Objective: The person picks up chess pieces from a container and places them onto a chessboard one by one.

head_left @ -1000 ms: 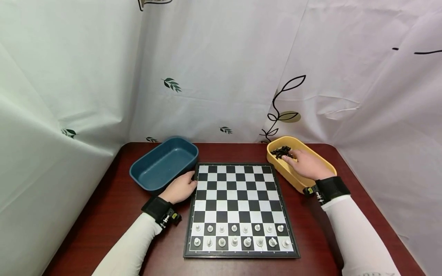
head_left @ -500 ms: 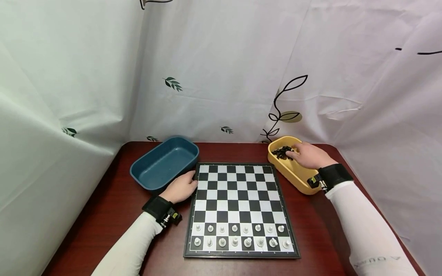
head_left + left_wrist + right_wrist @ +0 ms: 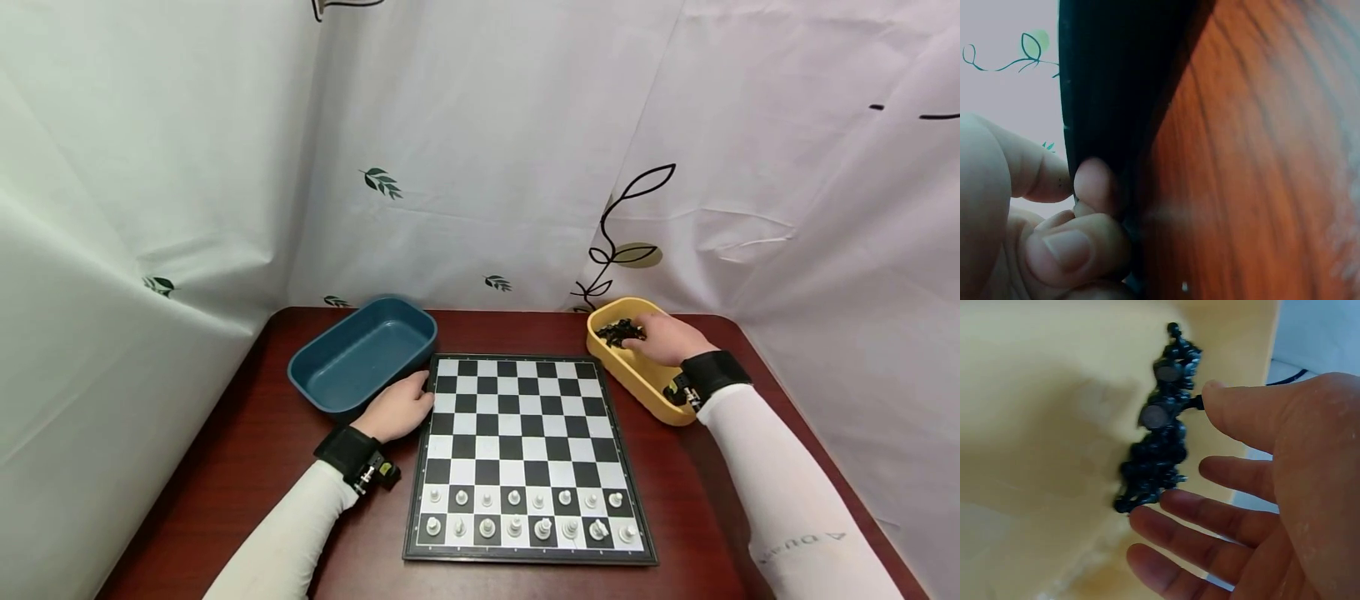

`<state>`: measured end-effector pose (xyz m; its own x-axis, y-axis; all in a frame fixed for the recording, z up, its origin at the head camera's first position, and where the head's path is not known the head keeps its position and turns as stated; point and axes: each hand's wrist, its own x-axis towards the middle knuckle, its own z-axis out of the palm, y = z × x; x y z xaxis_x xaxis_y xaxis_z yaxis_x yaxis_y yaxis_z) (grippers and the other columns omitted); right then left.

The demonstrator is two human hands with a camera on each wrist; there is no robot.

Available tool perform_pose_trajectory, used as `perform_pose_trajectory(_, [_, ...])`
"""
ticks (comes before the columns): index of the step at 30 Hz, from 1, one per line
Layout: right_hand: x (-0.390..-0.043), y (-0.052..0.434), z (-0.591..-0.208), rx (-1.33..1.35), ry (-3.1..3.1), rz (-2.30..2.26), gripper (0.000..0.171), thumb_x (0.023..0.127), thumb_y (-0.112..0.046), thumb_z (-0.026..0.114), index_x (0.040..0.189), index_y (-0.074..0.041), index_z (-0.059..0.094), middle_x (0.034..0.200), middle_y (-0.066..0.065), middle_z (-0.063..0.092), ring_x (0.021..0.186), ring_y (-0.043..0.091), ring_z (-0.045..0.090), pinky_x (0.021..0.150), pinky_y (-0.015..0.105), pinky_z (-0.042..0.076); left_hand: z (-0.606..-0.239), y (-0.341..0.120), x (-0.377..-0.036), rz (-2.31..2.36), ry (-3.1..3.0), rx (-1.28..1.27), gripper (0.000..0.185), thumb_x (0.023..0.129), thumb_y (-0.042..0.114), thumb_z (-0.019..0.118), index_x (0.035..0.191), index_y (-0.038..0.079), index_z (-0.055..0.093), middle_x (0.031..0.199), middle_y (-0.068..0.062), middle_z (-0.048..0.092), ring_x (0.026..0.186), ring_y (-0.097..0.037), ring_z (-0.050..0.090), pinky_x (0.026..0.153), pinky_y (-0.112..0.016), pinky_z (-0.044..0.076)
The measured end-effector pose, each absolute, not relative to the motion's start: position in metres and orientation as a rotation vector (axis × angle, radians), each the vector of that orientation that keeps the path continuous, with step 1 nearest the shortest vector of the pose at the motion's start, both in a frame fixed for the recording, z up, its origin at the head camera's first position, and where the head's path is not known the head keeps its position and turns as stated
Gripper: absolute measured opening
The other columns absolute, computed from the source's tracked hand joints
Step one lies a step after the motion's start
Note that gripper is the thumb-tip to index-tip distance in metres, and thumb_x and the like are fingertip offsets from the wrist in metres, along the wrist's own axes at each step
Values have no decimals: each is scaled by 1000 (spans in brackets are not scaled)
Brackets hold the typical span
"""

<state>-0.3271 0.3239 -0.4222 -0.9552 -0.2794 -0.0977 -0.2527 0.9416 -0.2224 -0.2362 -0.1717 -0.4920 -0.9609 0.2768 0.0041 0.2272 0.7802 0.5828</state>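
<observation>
The right hand (image 3: pixel 667 337) is down in the yellow tub (image 3: pixel 637 377) at the far right of the table (image 3: pixel 225 467), its fingers (image 3: pixel 1222 509) spread and loose, thumb tip just touching the clump of black chess pieces (image 3: pixel 1160 425) heaped against the tub's far wall; nothing is pinched yet. The pieces cling together in a tangle, some showing round flat bases, so it looks best to single one out at the edge of the clump and pinch it by its stem between thumb and forefinger, then lift it clear with a small twist so that its neighbours do not ride along. The left hand (image 3: pixel 397 408) rests at the left edge of the chessboard (image 3: pixel 525 425), fingers curled against the dark rim (image 3: pixel 1100 112), with one fingertip pressed to it; a firm steadying there keeps the board from sliding when a piece is set down. The white pieces (image 3: pixel 525 512) already stand in the two nearest rows, while the far rows are bare squares. The blue tub (image 3: pixel 360 354) sits just beyond the left hand, nothing showing inside it.
</observation>
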Motion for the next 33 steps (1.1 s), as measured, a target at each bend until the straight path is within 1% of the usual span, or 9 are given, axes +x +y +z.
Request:
perform_pose_trajectory(5, [-327, 326, -433, -417, 2999, -326, 62, 107, -32, 71, 147, 13, 57, 142, 40, 61, 133, 56, 59, 112, 69, 45, -491, -170, -235, 914, 2889, 413, 52, 112, 23, 53, 160, 0, 55, 151, -17, 65, 134, -31, 66, 114, -53, 50])
perform_pose_trajectory(9, [-325, 322, -439, -396, 3020, -322, 68, 107, -34, 72, 150, 15, 54, 145, 43, 55, 134, 59, 56, 113, 69, 44, -489, -171, -235, 916, 2896, 421, 51, 112, 22, 53, 158, 0, 56, 148, -18, 67, 130, -31, 68, 112, -53, 51])
perform_pose_trajectory(13, [-322, 315, -442, -332, 3054, -321, 71, 106, -35, 73, 153, 13, 52, 148, 45, 49, 135, 60, 54, 113, 69, 43, -488, -172, -235, 922, 2892, 423, 51, 112, 21, 53, 158, 0, 55, 147, -17, 68, 129, -30, 68, 111, -53, 51])
perform_pose_trajectory(17, [-319, 309, -446, -287, 3092, -319, 69, 104, -36, 74, 152, 11, 55, 145, 45, 48, 133, 60, 52, 111, 70, 44, -486, -173, -234, 918, 2887, 432, 52, 112, 21, 52, 159, 0, 55, 148, -17, 68, 129, -30, 68, 111, -53, 51])
perform_pose_trajectory(26, [-311, 300, -446, -195, 3072, -348, 67, 107, -33, 68, 155, 10, 50, 149, 46, 43, 140, 63, 43, 109, 75, 43, -486, -170, -234, 923, 2876, 422, 52, 112, 21, 52, 159, 0, 54, 150, -18, 67, 130, -31, 68, 112, -53, 51])
perform_pose_trajectory(29, [-310, 299, -445, -195, 3071, -321, 66, 106, -33, 69, 154, 10, 53, 148, 45, 46, 139, 62, 45, 109, 74, 43, -486, -170, -235, 918, 2880, 429, 52, 111, 20, 52, 158, -1, 55, 149, -18, 67, 130, -31, 68, 112, -53, 51])
perform_pose_trajectory(33, [-310, 299, -445, -233, 3062, -267, 63, 106, -30, 69, 153, 10, 56, 148, 43, 51, 136, 60, 52, 108, 72, 47, -487, -170, -235, 917, 2887, 421, 51, 111, 20, 52, 158, -1, 56, 148, -17, 67, 130, -31, 68, 112, -53, 51])
